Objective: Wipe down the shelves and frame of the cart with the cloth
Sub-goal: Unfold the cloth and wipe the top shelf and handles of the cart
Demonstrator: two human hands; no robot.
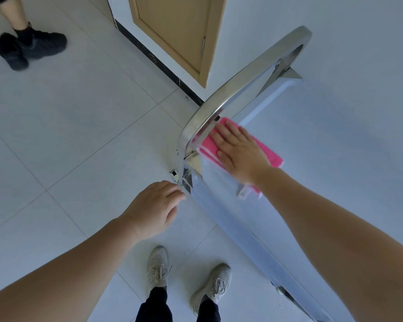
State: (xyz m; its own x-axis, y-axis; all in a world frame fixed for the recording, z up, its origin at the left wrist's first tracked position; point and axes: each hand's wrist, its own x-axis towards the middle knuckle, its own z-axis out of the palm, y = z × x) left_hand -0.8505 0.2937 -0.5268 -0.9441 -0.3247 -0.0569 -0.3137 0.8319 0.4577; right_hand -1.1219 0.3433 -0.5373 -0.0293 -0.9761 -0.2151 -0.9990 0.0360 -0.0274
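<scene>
A shiny steel cart stands to my right, its top shelf (323, 147) filling the right half of the view. A curved chrome handle bar (237, 82) arches over the shelf's near-left end. A pink cloth (269, 153) lies flat on the shelf's corner just inside the handle. My right hand (240, 154) presses down on the cloth with fingers spread flat. My left hand (154, 208) hovers beside the cart's corner post (180, 163), fingers loosely curled, holding nothing; its fingertips are close to the frame.
The floor is pale tile (68, 135). A wooden door (179, 31) and a dark baseboard (158, 61) lie behind the cart. Another person's legs in black shoes (30, 47) stand at the far left. My own feet in grey sneakers (186, 280) are beside the cart's edge.
</scene>
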